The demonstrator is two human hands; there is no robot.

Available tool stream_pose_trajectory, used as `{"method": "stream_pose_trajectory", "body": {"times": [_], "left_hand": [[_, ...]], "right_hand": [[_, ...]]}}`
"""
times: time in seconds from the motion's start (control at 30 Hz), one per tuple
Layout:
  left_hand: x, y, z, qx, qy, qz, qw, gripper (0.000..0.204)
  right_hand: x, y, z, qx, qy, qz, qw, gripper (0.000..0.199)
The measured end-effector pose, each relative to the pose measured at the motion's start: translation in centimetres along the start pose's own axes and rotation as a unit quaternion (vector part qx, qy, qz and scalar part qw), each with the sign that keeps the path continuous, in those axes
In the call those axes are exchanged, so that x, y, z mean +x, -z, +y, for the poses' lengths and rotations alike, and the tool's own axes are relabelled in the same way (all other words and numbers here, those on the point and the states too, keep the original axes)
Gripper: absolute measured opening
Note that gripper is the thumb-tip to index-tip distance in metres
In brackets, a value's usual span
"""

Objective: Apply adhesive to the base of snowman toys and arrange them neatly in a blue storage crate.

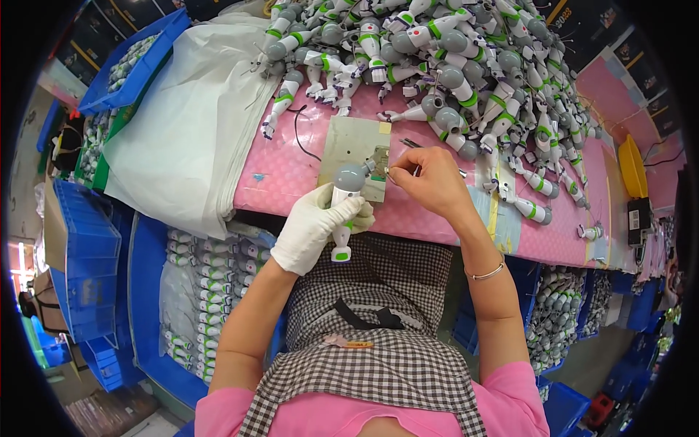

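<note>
My left hand, in a white glove, is closed around a toy figure's arm with a grey ball shoulder, white limb and green band. The grey ball points up and away from me, and the green-tipped end hangs down below my fingers. My bare right hand is pinched just right of the toy arm's grey upper end; what its fingertips hold is too small to tell. Behind both hands lies a flat metal plate with a small metal fixture at its right side. Dark tweezers-like tools lie partly behind my right hand.
A large heap of similar toy arms covers the back of the pink table. White sheeting lies at the left, beside a blue tray. Blue bins of toy parts stand below the table's front edge. A dark cable runs by the plate.
</note>
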State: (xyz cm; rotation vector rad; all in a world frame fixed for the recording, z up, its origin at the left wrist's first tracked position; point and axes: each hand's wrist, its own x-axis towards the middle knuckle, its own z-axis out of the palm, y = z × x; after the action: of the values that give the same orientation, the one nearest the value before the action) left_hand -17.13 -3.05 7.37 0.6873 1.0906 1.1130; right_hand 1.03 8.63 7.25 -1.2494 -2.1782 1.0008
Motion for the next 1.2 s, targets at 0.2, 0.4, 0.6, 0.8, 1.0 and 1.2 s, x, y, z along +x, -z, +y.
{"method": "stream_pose_trajectory", "body": {"times": [0.2,0.4,0.6,0.8,1.0,1.2], "left_hand": [[0.5,-0.2,-0.2,-0.012,-0.004,-0.016,1.0,0.038],[-1.4,0.3,0.3,0.021,0.03,-0.011,0.999,0.041],[-8.4,8.1,1.0,-0.066,-0.156,0.342,0.924,0.02],[-17.2,30.7,-10.6,0.006,-0.162,0.741,0.652,0.026],[-21.9,42.1,-17.7,-0.294,-0.079,0.677,0.669,0.036],[-22.1,53.7,-20.9,-0.096,0.056,0.761,0.639,0.055]], "right_hand": [[-0.1,0.3,-0.1,0.013,-0.003,0.006,1.0,0.016],[-1.5,-1.1,0.8,0.156,0.019,0.112,0.981,0.019],[-1.7,1.5,5.8,-0.001,0.015,0.32,0.947,0.023],[2.5,5.2,10.3,-0.339,0.088,0.241,0.905,0.044],[2.9,6.0,10.9,-0.147,0.031,0.196,0.969,0.04],[1.7,3.5,9.0,-0.08,0.032,0.262,0.961,0.036]]}}
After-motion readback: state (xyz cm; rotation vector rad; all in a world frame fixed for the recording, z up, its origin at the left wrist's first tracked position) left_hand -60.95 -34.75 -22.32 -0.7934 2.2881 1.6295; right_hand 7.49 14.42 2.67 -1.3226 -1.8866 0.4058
